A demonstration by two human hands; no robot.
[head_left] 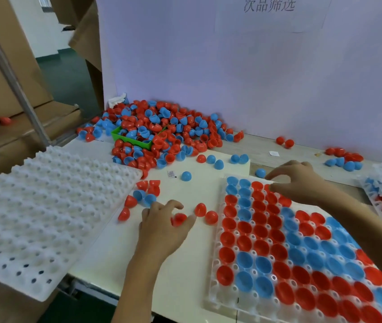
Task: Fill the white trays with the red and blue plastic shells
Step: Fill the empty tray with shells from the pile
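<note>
nearest, the white tray (215, 297) is mostly filled. a red shell (178, 219) is pinched by the left hand (165, 226) beside it; the right hand (298, 181), fingers loosely spread, touches the far row. placing into an empty cup is judged next.

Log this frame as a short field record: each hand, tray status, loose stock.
left hand: pinching a red shell on the table
right hand: fingers over the far end of the filled tray; grip unclear
filled tray: mostly full, empty cups at near corner
empty tray: left, no shells
loose pile: red and blue, around a green bin
</note>
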